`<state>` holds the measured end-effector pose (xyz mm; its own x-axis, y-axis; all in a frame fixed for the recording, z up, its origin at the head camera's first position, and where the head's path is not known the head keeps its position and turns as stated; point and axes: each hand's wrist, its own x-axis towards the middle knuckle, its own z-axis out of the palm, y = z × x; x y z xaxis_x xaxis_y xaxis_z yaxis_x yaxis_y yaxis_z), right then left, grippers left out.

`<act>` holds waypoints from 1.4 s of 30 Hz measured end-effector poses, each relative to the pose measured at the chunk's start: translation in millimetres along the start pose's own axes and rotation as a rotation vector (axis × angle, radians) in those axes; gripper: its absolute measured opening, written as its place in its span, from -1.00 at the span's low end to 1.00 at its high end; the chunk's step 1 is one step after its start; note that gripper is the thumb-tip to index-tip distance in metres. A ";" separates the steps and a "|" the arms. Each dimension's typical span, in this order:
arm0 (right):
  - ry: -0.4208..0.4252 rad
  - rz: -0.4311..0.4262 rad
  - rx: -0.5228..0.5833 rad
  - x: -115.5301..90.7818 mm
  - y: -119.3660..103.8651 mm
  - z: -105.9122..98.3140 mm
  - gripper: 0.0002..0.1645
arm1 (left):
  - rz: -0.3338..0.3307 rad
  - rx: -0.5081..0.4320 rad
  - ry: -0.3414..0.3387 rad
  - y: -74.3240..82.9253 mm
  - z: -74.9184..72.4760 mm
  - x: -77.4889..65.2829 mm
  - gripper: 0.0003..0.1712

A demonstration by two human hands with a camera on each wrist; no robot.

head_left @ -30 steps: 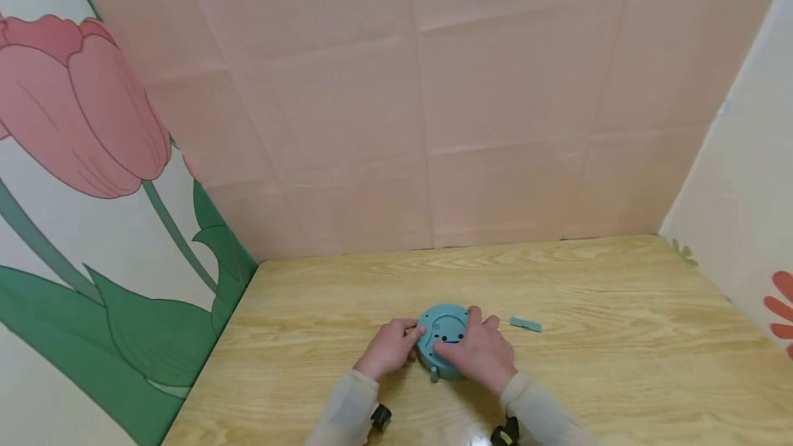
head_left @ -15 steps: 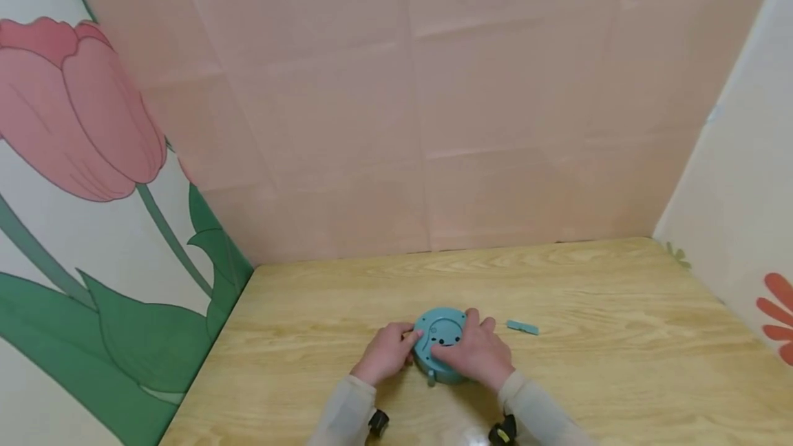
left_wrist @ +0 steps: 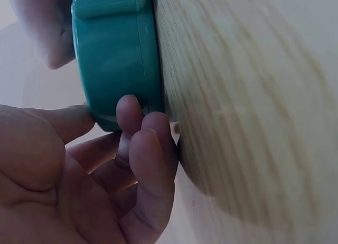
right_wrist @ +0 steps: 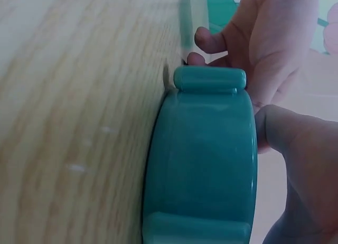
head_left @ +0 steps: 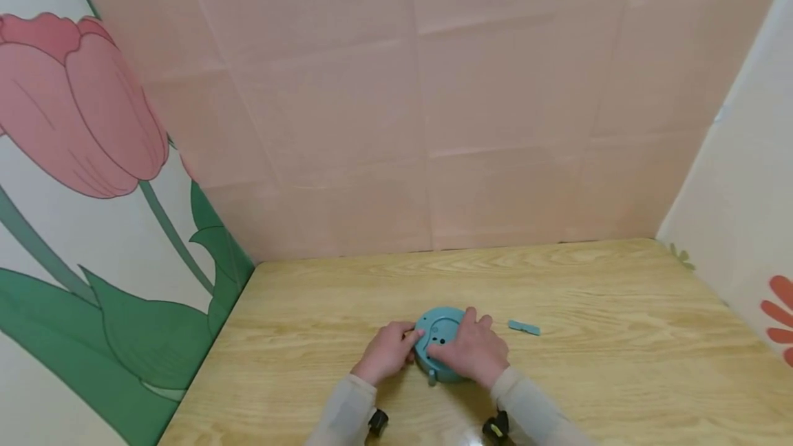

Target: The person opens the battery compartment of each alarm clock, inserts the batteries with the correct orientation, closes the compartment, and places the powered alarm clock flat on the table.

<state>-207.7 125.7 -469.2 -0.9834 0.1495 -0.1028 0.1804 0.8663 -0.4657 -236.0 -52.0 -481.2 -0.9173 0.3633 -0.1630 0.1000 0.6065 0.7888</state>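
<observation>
A round teal plastic case [head_left: 436, 322] lies flat on the wooden table, its upper face showing a ring-shaped recess and small dark spots. Its thick side wall carries rounded, foot-like lugs, seen in the right wrist view. My left hand [head_left: 385, 351] pinches the left rim, thumb on the upper face and fingertips against the side. My right hand [head_left: 473, 352] lies over the right part, thumb bent onto the face and fingers reaching the far right edge. It hides much of the face beneath it. To the right lies a small flat teal strip [head_left: 524, 327], apart from both hands.
The wooden table [head_left: 322, 301] meets a pink back wall sheet [head_left: 347, 122]. A tulip-painted panel [head_left: 93, 115] stands at the left and a pale wall [head_left: 743, 177] at the right. Black wrist devices [head_left: 378, 422] sit below the sleeves.
My right hand has slid slightly left over the case, so fewer dark spots show. The left hand keeps its hold. The case and the strip stay in place on the table.
</observation>
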 end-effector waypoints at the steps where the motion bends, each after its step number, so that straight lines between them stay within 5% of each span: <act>1: -0.010 -0.001 -0.003 0.3 -0.5 -0.3 0.32 | 0.001 -0.001 -0.003 -0.9 -0.4 -0.1 -0.55; 23: -0.160 -0.012 0.029 5.4 5.5 -11.7 0.37 | 0.008 0.051 -0.021 -0.3 -2.8 1.2 -0.54; 36: -0.241 -0.069 0.109 13.8 23.2 -17.3 0.31 | -0.017 0.029 -0.023 -2.0 -2.7 -0.3 -0.52; 42: -0.222 -0.097 0.117 15.4 24.8 -21.4 0.25 | -0.021 -0.061 -0.044 3.1 -4.2 -0.7 -0.51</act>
<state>-218.8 159.7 -463.5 -0.9703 -0.0511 -0.2364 0.0987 0.8087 -0.5799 -236.6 -53.4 -476.2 -0.9012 0.3821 -0.2047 0.0557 0.5704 0.8195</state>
